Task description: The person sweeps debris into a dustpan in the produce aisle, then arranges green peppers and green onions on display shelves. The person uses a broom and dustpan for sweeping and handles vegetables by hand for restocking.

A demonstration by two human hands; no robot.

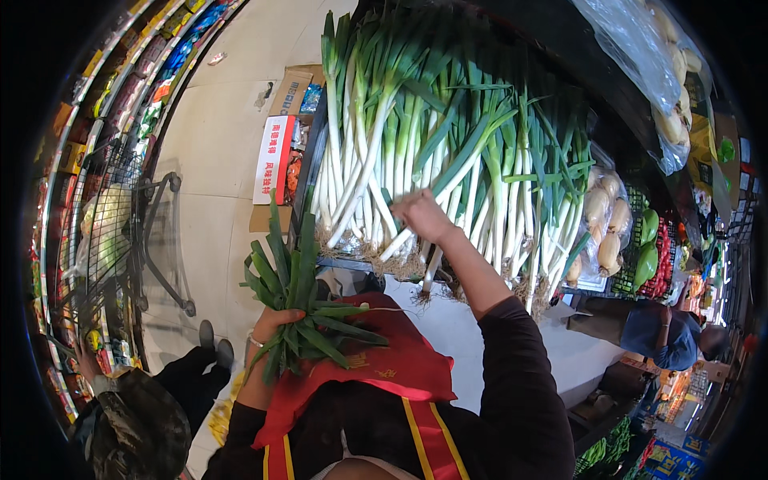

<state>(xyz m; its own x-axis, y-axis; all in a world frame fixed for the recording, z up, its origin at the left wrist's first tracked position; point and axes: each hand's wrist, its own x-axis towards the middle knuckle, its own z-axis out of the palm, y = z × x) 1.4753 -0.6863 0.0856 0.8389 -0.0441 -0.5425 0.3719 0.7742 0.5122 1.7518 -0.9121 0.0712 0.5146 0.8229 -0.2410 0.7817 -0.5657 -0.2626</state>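
My left hand (pixel 277 324) is closed around a bunch of cut green leek leaves (pixel 297 288), held in front of the red apron (pixel 396 336). My right hand (pixel 423 217) is over the heap of long leeks (pixel 474 150), at the white stalk of one leek that lies slantwise. Its fingers are slightly blurred, so whether they grip that stalk is unclear. The leeks lie side by side on a dark display stand (pixel 348 263), with their rooted white ends towards me and their green leaves away from me. Some roots hang over the near edge.
Cardboard boxes with packets (pixel 276 159) stand left of the leeks. Bagged lotus roots (pixel 606 210) and green vegetables (pixel 648 246) lie to the right. A person (pixel 138 414) is at lower left by a shopping cart (pixel 120 222) and shelves. Another person (pixel 672 336) stands at far right.
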